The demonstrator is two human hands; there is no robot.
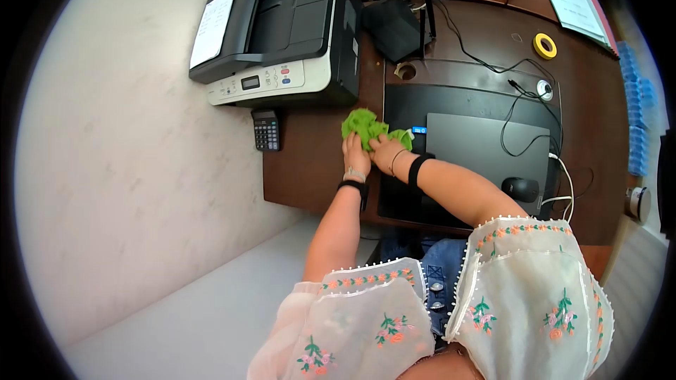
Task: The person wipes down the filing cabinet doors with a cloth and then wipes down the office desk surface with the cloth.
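Note:
A crumpled bright green cloth (362, 122) lies on the brown desk (310, 169), between the printer and the dark desk mat. My left hand (357, 156) presses its fingers into the near side of the cloth. Just to its right, my right hand (386, 153) grips the same cloth, with a bunched part showing beyond the knuckles. The fingertips of both hands are partly hidden in the folds. A small blue-labelled item (420, 130) lies close to the right side of the cloth.
A printer (296, 35) with a paper on its lid stands at the back left, a calculator (267, 131) before it. Rightward are a closed laptop (472, 144), a mouse (521, 188), loose cables, yellow tape (544, 46) and papers (574, 3). A black router-like device (396, 28) stands behind.

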